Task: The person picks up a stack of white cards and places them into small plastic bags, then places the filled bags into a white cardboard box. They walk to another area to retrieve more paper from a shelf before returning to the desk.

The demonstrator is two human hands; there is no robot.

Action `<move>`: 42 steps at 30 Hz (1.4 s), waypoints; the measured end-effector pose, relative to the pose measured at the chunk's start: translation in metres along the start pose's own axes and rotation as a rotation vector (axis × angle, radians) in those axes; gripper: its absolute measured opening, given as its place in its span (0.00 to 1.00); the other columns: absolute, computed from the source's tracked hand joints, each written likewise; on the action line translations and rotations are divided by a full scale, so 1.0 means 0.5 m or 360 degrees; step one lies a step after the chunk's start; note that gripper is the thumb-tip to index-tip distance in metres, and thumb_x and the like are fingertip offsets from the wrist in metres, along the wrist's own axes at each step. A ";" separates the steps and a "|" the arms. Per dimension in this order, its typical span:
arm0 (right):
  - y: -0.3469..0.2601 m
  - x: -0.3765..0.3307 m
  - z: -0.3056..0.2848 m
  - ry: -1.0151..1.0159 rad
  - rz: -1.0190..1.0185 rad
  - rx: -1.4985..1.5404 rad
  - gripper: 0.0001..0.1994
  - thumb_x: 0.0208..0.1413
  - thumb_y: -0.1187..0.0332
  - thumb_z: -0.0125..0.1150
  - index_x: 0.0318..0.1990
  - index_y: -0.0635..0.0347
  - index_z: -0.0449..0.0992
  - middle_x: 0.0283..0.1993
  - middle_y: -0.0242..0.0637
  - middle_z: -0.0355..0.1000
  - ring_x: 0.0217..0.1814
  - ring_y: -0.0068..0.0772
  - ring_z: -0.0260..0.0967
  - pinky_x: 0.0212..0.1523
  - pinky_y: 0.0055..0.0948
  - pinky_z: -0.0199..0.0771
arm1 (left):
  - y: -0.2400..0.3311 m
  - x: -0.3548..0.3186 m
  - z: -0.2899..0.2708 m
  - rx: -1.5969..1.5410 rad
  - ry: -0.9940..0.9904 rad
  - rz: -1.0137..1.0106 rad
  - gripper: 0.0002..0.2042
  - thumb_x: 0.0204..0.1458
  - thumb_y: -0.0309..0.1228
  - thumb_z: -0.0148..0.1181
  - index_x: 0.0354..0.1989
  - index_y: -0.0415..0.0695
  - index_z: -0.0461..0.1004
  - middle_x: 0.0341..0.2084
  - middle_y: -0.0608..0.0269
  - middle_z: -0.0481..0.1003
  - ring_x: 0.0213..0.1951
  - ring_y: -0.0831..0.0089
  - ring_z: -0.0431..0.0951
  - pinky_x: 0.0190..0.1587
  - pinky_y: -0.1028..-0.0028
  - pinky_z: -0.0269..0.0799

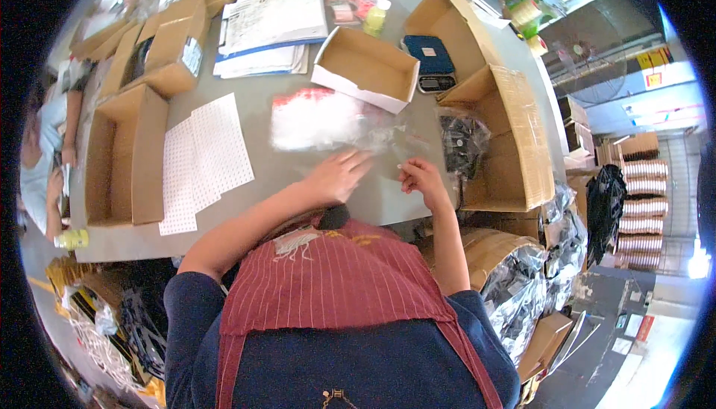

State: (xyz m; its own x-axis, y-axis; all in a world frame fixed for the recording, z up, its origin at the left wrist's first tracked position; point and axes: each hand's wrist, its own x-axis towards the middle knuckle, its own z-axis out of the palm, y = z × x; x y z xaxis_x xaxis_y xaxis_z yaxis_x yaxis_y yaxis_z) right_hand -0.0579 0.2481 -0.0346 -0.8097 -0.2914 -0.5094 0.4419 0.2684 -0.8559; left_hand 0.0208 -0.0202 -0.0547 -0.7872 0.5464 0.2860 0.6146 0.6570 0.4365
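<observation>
My left hand (339,175) lies low over the grey table, blurred, its fingers stretched out toward the right. To its right, my right hand (422,180) has its fingers curled into a pinch, with a tiny whitish bit at the fingertips too small to name. Just beyond my left hand lies a pile of clear plastic bags (313,122) with red edges, washed out by glare. Faint clear plastic (377,136) spreads from the pile toward my right hand. A black item in clear wrap (464,137) sits to the right of that hand.
A shallow white box (365,69) stands behind the bags, near a blue-topped scale (429,57). Cardboard boxes border the right (514,140) and left (123,159). Label sheets (209,155) and a clipboard of papers (272,25) lie leftward. Another person (51,133) sits at far left.
</observation>
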 end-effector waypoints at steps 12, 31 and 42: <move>-0.039 -0.011 -0.117 -0.0084 -0.0106 -0.0129 0.10 0.58 0.64 0.62 0.34 0.63 0.75 0.27 0.32 0.73 0.25 0.24 0.69 0.26 0.27 0.71 | -0.006 0.161 0.142 0.0273 -0.0151 0.0360 0.28 0.54 0.41 0.59 0.65 0.50 0.66 0.66 0.59 0.63 0.69 0.56 0.57 0.68 0.48 0.53; -0.006 0.108 -0.058 -0.0098 -0.0132 -0.1098 0.12 0.51 0.65 0.67 0.36 0.62 0.73 0.28 0.33 0.73 0.25 0.24 0.70 0.22 0.26 0.71 | -0.010 -0.003 0.020 0.0392 0.0056 -0.0061 0.30 0.54 0.38 0.59 0.66 0.48 0.62 0.66 0.56 0.61 0.71 0.59 0.53 0.69 0.45 0.45; -0.022 0.121 -0.001 0.0394 -0.0385 -0.0993 0.13 0.57 0.62 0.65 0.40 0.63 0.73 0.32 0.39 0.75 0.27 0.31 0.72 0.28 0.31 0.72 | -0.123 -0.466 -0.145 0.0845 0.0928 -0.2327 0.33 0.51 0.35 0.62 0.66 0.40 0.58 0.65 0.41 0.57 0.68 0.41 0.52 0.65 0.41 0.48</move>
State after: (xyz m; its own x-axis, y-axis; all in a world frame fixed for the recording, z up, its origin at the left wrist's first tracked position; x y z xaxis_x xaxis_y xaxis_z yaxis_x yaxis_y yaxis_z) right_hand -0.1120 0.2281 -0.0559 -0.9536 -0.2122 -0.2134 -0.0047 0.7195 -0.6944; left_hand 0.1629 -0.2256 -0.0862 -0.5134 -0.8249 0.2365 -0.7602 0.5650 0.3207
